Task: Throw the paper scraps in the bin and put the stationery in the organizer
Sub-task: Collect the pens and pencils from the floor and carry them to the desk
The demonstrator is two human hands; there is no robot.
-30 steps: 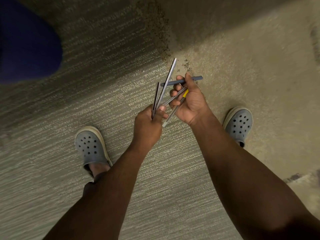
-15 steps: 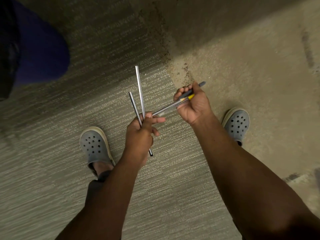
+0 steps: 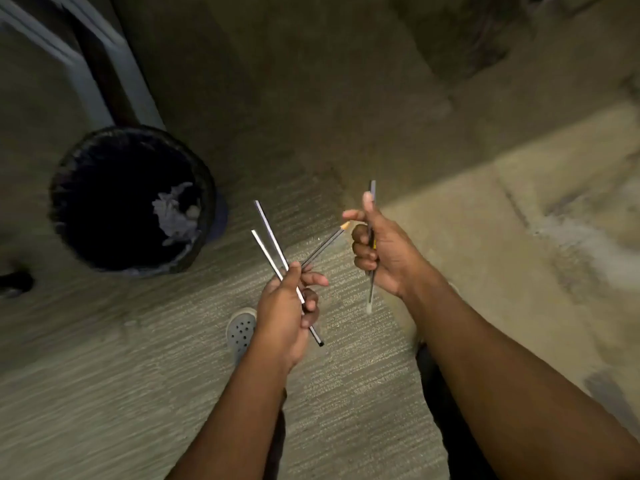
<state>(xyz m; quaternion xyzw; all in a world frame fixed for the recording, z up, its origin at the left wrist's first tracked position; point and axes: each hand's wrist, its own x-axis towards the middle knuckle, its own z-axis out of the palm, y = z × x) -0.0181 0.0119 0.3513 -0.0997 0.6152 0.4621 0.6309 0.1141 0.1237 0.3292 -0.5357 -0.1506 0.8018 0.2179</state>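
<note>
So both hands are full of stationery right now: the left hand (image 3: 284, 310) has its grip clenched round two long silvery pens (image 3: 273, 252) plus a dark pencil (image 3: 320, 249) that fans out to the right with its sharpened tip pointing at the other hand. The right hand (image 3: 377, 251) is grasping a couple more pens (image 3: 371, 271) held nearly straight up and down, thumb pressed along them. The paper scraps (image 3: 176, 213) look like they're already sitting in the bin (image 3: 65, 181) off to the far left on the floor. No organizer in view. These things are light, stiff and smooth, so I'd guess they slip if held loosely, especially splayed like that. Best to squeeze them mid-shaft as one tidy bundle, and watch that pencil point, it probably snaps if dropped.
</note>
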